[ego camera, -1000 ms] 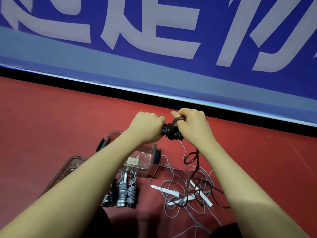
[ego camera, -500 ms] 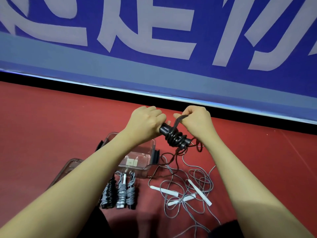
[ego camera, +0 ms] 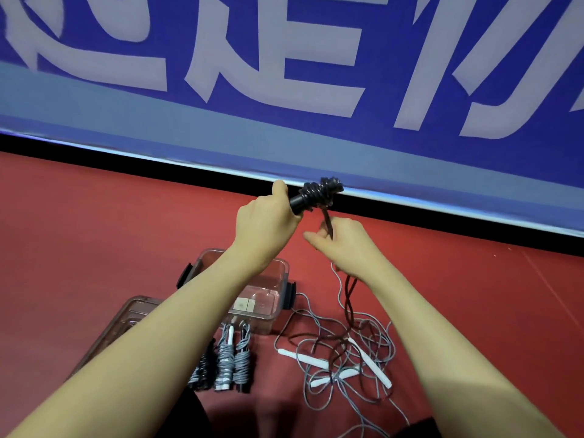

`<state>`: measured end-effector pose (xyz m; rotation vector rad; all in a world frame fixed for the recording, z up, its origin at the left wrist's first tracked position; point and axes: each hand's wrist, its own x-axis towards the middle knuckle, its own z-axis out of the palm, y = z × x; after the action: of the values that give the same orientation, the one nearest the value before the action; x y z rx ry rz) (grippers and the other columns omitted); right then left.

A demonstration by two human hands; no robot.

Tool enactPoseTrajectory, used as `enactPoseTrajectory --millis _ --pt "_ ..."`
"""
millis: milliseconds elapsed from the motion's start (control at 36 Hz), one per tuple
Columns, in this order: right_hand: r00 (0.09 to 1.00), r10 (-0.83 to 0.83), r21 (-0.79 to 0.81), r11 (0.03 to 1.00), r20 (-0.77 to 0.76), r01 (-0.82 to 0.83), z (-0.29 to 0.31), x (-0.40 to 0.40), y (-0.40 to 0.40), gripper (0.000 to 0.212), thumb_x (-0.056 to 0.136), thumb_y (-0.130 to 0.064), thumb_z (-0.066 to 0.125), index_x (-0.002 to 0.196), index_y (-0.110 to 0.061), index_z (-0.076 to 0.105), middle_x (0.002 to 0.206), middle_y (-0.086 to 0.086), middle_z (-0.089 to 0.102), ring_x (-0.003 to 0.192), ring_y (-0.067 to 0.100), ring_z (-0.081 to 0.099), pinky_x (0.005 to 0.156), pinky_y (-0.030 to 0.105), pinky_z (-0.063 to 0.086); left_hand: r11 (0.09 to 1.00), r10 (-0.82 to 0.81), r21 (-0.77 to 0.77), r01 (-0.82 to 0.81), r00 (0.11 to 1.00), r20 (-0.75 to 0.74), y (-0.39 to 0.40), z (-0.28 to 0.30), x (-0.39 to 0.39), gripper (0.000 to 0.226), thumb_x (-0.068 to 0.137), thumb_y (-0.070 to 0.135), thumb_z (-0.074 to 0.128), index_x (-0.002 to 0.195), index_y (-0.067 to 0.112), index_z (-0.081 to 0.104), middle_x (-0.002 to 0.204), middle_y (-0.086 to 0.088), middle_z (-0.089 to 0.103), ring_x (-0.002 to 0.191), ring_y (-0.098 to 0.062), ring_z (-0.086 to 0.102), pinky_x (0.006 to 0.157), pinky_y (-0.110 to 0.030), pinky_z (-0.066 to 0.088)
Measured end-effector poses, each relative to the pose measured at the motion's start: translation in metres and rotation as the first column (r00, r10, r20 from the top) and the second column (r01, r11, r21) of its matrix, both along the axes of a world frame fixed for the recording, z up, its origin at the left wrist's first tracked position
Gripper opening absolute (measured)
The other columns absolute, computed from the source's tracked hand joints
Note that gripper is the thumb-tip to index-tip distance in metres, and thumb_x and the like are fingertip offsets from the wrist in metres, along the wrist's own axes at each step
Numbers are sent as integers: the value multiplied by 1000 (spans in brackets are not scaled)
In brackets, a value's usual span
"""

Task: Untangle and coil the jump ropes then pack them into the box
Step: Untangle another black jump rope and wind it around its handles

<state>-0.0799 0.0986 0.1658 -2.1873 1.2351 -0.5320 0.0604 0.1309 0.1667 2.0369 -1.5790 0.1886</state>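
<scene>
Left hand (ego camera: 264,224) fingers curled tight round black rope handles (ego camera: 317,194); long axis tilts up and right, wound end away from palm. Right hand (ego camera: 343,245) pinches dark cord (ego camera: 327,222) below the bundle; cord trails to loose ropes (ego camera: 347,358) on red floor (ego camera: 94,232). Clear box (ego camera: 271,298): contents not discernible. Three coiled ropes (ego camera: 227,365) lie just beside it.

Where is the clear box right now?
In the head view the box sits on the red floor, lower centre, partly behind the left forearm, with coiled ropes just in front of it.
</scene>
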Motion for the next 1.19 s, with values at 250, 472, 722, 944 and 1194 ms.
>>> enactPoseTrajectory --millis 250,472,722,944,1194 --pt "983 175 38 984 -57 -173 4 5 10 21 88 -19 64 72 -5 61 56 -2 51 52 21 55 50 30 53 988 103 105 -113 990 100 -1 -6 0 22 93 27 49 102 9 41 88 -12 65 76 -35 60 56 -32 31" --pt "875 132 -265 922 -466 -281 6 1 11 18 92 -18 45 100 -13 60 97 9 64 91 33 59 66 32 41 958 107 241 -154 974 199 1 -13 5 23 94 23 48 108 6 46 100 -13 64 87 -35 62 59 -33 31" --pt "989 -145 -893 447 -20 48 3 -3 6 12 67 -10 52 71 -14 63 63 1 54 50 23 54 44 21 21 943 14 315 -107 959 284 3 -14 3 20 94 18 45 111 9 51 100 -10 63 77 -32 55 61 -31 32" --pt "918 -263 -406 836 296 370 3 2 9 19 71 -9 68 74 -20 54 70 -7 50 66 20 51 55 29 34 938 -45 339 -77 940 337 0 -13 4 19 93 14 46 110 14 55 79 -3 44 69 -28 43 53 -27 25" --pt "863 -214 -22 968 459 252 5 8 10 21 74 5 59 68 -13 49 51 -4 48 35 15 47 37 20 33 943 37 297 -146 938 345 1 -17 8 15 93 10 48 106 11 54 84 -5 57 67 -27 42 46 -26 15"
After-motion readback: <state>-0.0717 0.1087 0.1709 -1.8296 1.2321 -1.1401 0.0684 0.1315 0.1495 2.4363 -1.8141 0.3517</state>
